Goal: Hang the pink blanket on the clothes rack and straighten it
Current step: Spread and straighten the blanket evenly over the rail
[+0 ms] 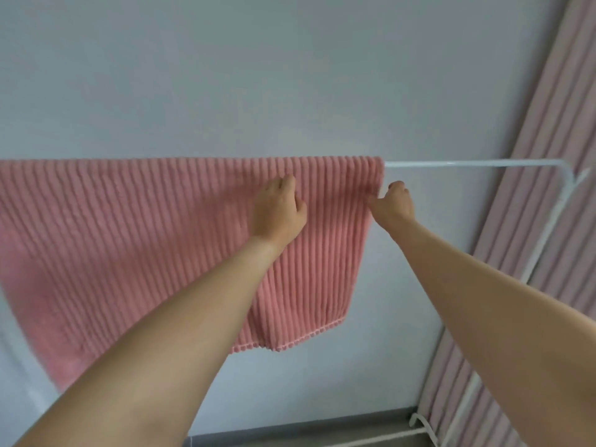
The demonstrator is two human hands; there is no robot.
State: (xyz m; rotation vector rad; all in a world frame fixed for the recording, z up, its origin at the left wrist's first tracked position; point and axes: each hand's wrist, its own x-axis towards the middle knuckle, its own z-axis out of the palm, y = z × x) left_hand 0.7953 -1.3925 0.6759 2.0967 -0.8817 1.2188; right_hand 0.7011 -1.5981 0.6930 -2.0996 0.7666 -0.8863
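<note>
The pink ribbed blanket [135,240] hangs over the white top bar of the clothes rack [467,163] and covers the bar from the left edge of view to about two thirds across. My left hand [279,209] lies flat against the blanket's front, just below the bar, fingers together and gripping nothing. My right hand [394,201] pinches the blanket's right side edge a little under the bar. The lower right corner of the blanket hangs in folds.
A plain grey-white wall stands behind the rack. The rack's right upright [545,233] runs down to a white foot [422,425] on the grey floor. Pink striped curtains [548,156] hang at the right.
</note>
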